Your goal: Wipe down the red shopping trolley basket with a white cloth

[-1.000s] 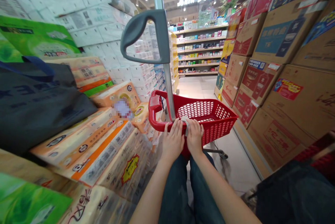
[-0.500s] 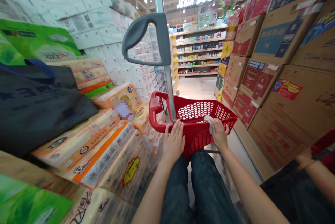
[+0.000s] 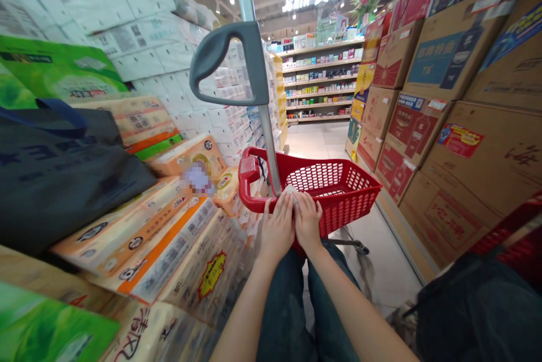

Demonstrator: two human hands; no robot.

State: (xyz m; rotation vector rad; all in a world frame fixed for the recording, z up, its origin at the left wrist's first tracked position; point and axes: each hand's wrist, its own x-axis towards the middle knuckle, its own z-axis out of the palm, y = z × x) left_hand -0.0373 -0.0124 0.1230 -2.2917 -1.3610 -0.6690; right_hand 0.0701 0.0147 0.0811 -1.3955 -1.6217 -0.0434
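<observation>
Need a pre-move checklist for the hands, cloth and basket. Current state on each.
1. Left hand on the near edge of the red basket: ok.
2. White cloth at the right hand: ok, it shows by the fingertips; how firmly it is held, cannot tell.
3. Clear gap between the hands: not ok, they are side by side, close together.
4. Basket upright: ok, open side up.
5. Wheel blocked from rolling: cannot tell.
6. Basket floor fully in view: not ok, the near wall hides part.

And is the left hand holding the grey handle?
No: the left hand is on the rim of the red basket, below the grey handle.
</observation>
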